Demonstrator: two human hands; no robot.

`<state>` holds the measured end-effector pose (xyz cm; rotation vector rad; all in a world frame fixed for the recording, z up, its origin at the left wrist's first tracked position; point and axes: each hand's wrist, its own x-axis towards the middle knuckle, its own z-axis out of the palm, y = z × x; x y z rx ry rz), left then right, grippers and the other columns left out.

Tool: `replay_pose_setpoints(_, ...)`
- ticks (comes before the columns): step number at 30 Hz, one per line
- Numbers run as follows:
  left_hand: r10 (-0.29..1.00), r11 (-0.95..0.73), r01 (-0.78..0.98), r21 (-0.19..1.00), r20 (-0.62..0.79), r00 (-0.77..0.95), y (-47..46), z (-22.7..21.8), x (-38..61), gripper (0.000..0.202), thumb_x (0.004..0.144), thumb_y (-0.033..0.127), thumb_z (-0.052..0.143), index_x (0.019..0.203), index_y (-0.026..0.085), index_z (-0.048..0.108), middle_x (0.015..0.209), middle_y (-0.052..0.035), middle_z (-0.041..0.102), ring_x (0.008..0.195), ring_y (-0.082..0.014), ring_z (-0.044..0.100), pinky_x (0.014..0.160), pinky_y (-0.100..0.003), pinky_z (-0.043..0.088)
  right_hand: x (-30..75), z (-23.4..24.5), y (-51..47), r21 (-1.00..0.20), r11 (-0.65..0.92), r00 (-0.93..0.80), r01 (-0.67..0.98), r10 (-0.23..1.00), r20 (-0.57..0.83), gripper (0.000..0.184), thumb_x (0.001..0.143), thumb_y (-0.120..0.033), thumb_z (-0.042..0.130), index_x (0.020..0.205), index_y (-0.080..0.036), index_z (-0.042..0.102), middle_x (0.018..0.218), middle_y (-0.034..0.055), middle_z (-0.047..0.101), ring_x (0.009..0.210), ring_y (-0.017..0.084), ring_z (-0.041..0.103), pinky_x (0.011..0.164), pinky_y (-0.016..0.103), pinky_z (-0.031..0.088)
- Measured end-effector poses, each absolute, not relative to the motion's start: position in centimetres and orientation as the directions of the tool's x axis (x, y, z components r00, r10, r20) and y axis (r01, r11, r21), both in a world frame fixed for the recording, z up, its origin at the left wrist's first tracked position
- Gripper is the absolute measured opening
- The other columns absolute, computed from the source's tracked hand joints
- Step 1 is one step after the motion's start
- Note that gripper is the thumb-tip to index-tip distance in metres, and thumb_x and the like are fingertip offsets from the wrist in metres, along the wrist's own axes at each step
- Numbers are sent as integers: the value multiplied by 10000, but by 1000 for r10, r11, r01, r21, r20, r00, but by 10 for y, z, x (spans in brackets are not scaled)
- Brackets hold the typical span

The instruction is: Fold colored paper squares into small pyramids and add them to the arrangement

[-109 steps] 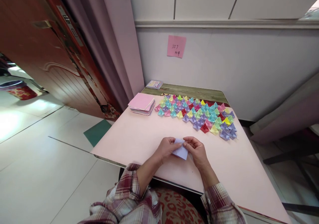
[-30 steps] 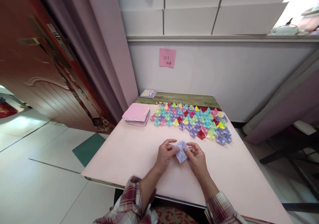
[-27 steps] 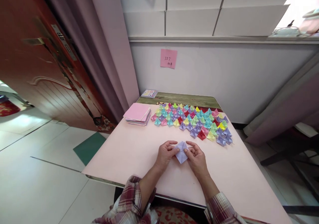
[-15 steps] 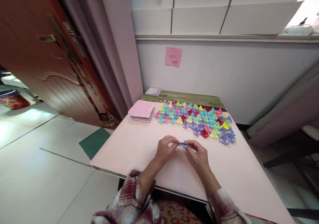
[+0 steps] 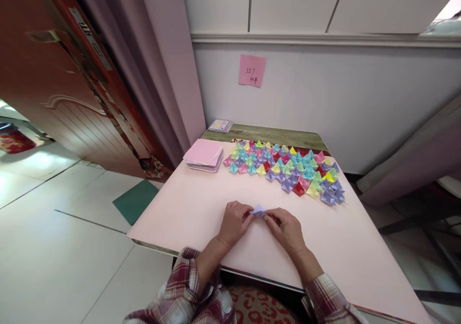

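Note:
A small purple folded-paper piece [image 5: 259, 211] is held between my two hands, just above or on the pale pink tabletop [image 5: 201, 204]. My left hand [image 5: 235, 220] pinches its left end with thumb and fingertips. At the opposite end, my right hand [image 5: 286, 227] grips it the same way, fingers closed. The paper's peak points away from me. Beyond my hands lie rows of folded paper pieces [image 5: 288, 168] in purple, teal, yellow, green, pink and red, each with a pointed top.
A stack of square paper sheets [image 5: 204, 155], pink on top, sits at the table's left. Behind it is a patterned packet [image 5: 221, 125]. A pink note [image 5: 252, 70] is stuck to the wall. The green square [image 5: 135, 201] lies on the floor by the door [image 5: 72, 93].
The purple paper has turned from nearly edge-on to showing its pointed face, and both hands have lowered slightly. My view has shifted a little.

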<state>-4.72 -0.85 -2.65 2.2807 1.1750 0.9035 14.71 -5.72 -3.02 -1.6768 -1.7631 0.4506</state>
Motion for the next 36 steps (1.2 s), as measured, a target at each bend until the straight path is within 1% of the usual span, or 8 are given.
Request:
replay_pose_setpoints(4, 909, -410, 615, 674, 250, 332, -7, -25, -42, 111, 809, 171, 630, 916, 201, 643, 783, -18, 666, 824, -206, 572, 808, -360, 385, 142, -20, -48, -654, -125, 182, 746, 983, 20, 137, 845, -389, 593, 884, -272, 654, 712, -25, 688, 654, 174, 623, 555, 259, 370)
replay_pose_setpoints(8, 923, -376, 672, 638, 197, 330, -4, -22, -36, 99, 796, 137, 613, 875, 195, 623, 800, -20, 642, 821, -207, 562, 779, -348, 383, 138, -14, -40, -607, -213, 233, 766, 971, -46, 130, 812, -354, 609, 910, -269, 616, 758, -27, 685, 689, 170, 625, 549, 253, 329)
replay_pose_setpoints(12, 910, -407, 688, 601, 196, 366, -4, -17, -34, 77, 799, 116, 600, 799, 190, 621, 825, -32, 619, 837, -208, 552, 767, -342, 379, 138, -7, -25, -527, -163, 152, 834, 986, -65, 272, 753, -278, 660, 1017, -243, 603, 925, 12, 675, 818, 177, 621, 617, 253, 347)
replay_pose_setpoints(15, 895, -436, 679, 590, 206, 396, -5, -16, -37, 94, 818, 111, 577, 790, 190, 619, 848, -39, 617, 848, -211, 546, 764, -343, 378, 137, 3, -9, -442, -74, 23, 894, 993, -120, 309, 708, -245, 702, 1005, -229, 619, 981, 30, 667, 861, 179, 616, 653, 255, 347)
replay_pose_setpoints(21, 860, -481, 634, 605, 185, 476, -6, -14, -48, 111, 806, 101, 563, 814, 197, 618, 890, -48, 616, 888, -221, 538, 795, -350, 391, 130, 19, 21, -351, -27, -73, 936, 961, -268, 250, 591, -209, 764, 819, -235, 665, 770, 7, 692, 771, 205, 636, 596, 264, 321)
replay_pose_setpoints(25, 840, -480, 603, 637, 136, 526, -4, -7, -55, 123, 770, 91, 573, 811, 199, 617, 901, -48, 629, 890, -221, 544, 815, -356, 402, 126, 25, 27, -312, -6, -101, 950, 941, -324, 214, 549, -199, 778, 735, -230, 679, 785, 34, 709, 775, 229, 653, 590, 269, 336)
replay_pose_setpoints(29, 836, -450, 573, 685, 96, 541, -2, 1, -61, 126, 748, 94, 571, 805, 198, 616, 901, -51, 640, 900, -223, 552, 833, -356, 415, 123, 27, 24, -317, 19, -122, 948, 944, -307, 151, 592, -136, 702, 713, -224, 681, 905, 67, 716, 829, 241, 659, 614, 278, 354)
replay_pose_setpoints(36, 853, -359, 556, 750, 21, 522, 3, 10, -68, 104, 739, 145, 575, 807, 195, 637, 868, -53, 654, 857, -216, 584, 792, -337, 448, 125, 20, 19, -467, -49, -95, 883, 955, -281, 287, 564, -84, 685, 812, -227, 666, 734, 22, 696, 760, 219, 641, 627, 269, 347)
